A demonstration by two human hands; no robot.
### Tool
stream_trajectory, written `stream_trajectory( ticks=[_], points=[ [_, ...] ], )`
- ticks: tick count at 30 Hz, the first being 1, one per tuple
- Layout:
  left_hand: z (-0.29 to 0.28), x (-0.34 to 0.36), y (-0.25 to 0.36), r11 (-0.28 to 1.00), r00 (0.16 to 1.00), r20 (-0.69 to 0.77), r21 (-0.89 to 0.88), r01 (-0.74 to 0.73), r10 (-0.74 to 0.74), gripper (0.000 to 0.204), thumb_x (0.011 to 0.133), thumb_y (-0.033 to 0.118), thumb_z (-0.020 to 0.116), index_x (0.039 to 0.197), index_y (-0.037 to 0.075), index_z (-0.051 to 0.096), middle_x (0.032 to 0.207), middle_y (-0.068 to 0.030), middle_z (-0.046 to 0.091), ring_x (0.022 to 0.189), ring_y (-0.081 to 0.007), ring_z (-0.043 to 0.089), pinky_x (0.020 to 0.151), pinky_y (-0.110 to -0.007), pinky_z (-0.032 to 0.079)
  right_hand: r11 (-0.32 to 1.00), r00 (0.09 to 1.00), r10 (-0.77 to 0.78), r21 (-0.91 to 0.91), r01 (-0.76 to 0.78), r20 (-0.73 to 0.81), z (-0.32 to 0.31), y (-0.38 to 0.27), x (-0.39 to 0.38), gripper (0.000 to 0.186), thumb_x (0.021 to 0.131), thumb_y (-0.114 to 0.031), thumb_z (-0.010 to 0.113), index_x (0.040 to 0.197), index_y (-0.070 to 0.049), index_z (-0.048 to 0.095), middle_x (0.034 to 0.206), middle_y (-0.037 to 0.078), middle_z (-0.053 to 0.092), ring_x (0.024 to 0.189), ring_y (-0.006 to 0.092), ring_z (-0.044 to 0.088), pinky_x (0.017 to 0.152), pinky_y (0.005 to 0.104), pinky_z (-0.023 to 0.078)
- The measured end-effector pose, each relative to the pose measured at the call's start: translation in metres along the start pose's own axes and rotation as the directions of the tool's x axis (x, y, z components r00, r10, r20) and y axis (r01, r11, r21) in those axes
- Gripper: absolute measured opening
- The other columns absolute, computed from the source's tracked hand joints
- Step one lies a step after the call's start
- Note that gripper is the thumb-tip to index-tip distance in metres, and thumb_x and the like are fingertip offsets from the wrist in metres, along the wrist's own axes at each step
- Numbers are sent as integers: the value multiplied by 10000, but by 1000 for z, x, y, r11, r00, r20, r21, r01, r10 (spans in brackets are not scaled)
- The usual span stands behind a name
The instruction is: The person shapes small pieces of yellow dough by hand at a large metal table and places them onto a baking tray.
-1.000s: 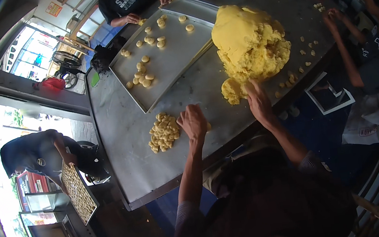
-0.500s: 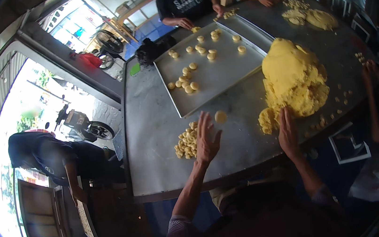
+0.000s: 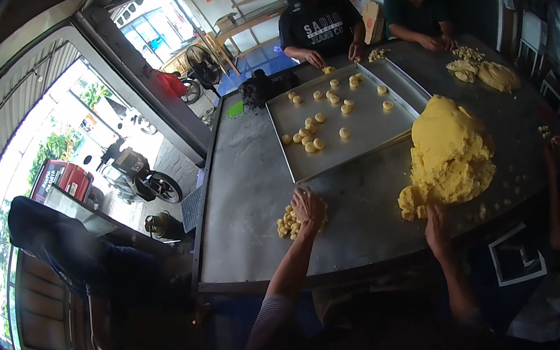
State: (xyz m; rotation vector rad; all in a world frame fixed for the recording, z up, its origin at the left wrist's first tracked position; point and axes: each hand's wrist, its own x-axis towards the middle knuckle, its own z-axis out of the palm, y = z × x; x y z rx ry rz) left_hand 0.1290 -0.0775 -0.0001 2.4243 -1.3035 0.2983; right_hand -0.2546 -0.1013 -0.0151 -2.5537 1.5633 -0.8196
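My left hand [image 3: 308, 206] reaches down onto a pile of small pale dough pieces [image 3: 289, 226], its fingers bent inward and what they grip hidden. Beside the lower edge of a big yellow dough mound [image 3: 451, 154], my right hand [image 3: 437, 225] is curled closed near a small broken-off lump [image 3: 411, 202]. Its fingertips touch or nearly touch the dough, and I cannot make out what is in them. Beyond my left hand, a metal tray [image 3: 321, 167] carries several round dough balls [image 3: 345, 133], some clustered together and others apart.
Two people work at the far side of the metal table [image 3: 247, 249], near more dough [image 3: 497, 77] and crumbs. Another person's hands [image 3: 559, 144] are at the right edge. A person in dark clothes [image 3: 57, 237] bends at the left. A black bag [image 3: 259, 88] lies beside the tray.
A dough ball that was in the air by my open left hand now rests on the tray. My left hand has moved onto the pile; my right hand has curled. The view has tilted up.
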Motion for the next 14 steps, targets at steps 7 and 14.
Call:
stream_trajectory(
  ticks=[7,14],
  points=[
    [6,20,-5,993,972,224,73,-89,70,287,820,206,674,1036,19,648,1120,-180,579,1079,-332,562,917,-434,433,967,982,141,194,-164,129,-19,5,-29,271,886,-25,591,1153,9,620,1165,245,604,1076,408,589,895,426,506],
    [-36,25,-7,944,843,519,-186,274,-142,310,814,185,692,1083,35,651,1223,-234,517,1277,-392,464,1047,-465,405,957,975,219,189,-221,30,-44,-23,-16,570,831,-86,684,1360,-132,478,1385,175,448,1243,375,466,1012,458,389]
  ],
)
